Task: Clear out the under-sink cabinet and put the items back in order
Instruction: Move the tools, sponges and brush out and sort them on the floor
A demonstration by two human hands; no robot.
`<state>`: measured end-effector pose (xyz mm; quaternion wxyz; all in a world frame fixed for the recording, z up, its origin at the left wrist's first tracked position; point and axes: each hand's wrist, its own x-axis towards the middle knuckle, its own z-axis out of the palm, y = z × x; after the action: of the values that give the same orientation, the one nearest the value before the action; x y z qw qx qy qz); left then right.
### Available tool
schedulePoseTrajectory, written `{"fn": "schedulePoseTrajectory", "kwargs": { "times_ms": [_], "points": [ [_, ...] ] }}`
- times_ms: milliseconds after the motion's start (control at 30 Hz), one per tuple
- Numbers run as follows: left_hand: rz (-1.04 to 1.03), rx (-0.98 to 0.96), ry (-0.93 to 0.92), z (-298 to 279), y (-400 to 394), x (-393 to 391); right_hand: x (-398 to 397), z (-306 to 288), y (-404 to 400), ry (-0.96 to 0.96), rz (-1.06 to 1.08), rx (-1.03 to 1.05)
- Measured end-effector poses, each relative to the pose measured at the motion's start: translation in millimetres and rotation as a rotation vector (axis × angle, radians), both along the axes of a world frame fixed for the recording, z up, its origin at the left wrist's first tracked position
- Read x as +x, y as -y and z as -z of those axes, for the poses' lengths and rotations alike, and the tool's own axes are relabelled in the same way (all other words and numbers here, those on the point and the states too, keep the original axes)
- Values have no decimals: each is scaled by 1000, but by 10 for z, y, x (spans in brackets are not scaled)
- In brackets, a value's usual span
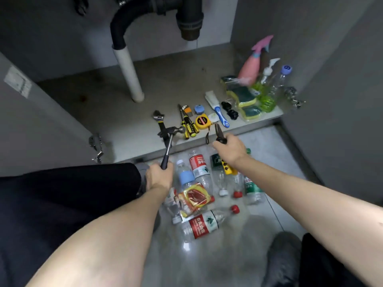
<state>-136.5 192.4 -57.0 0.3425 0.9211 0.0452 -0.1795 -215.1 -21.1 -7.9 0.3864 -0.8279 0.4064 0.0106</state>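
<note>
Restock about halfway | tools, sponges, sprays lined along cabinet floor (124, 96) front | left hand (159, 176) grips hammer (172, 139), right hand (230, 148) grips pliers (219, 133), both at edge | bottles (202, 225) left on tiles

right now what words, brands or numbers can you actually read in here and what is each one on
"农夫山泉": red label of the lying water bottle.
Tape measure: print on its red disc too small to read.
Upright red-label bottle: characters blurred.
Green-label bottle: characters blurred.
Blue cap of the clear bottle in the cabinet: a mark, unreadable.
Sticker on the left cabinet wall: print too small.
Orange packet: unreadable.
</note>
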Motion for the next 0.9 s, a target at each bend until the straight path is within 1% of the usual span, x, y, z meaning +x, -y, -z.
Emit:
{"fn": "schedulePoseTrajectory", "kwargs": {
  "times_ms": [67, 200, 333, 467, 533, 633, 800, 900],
  "points": [
    [88, 28, 17, -81, 8, -186, -313, 32, -4, 6, 70, 47],
    [264, 1, 43, -184, 72, -525, -964, 178, -49, -9, 213, 126],
    [435, 6, -9, -131, 95, -882, -1606, 429, -91, -83, 393, 222],
    [630, 61, -33, 32, 9, -1357, -2048, 586, -111, -179, 508, 249],
    [719, 92, -92, 141, -45, -1617, -2186, 631, -119, -224, 528, 227],
    [907, 190, -169, 316, -132, -1899, -2362, 674, -125, -280, 514, 189],
    [1268, 361, -197, 509, -280, -1906, -2556, 764, -168, -375, 437, 164],
    [1356, 462, -234, 600, -377, -1872, -2549, 831, -216, -416, 386, 161]
  ]
}}
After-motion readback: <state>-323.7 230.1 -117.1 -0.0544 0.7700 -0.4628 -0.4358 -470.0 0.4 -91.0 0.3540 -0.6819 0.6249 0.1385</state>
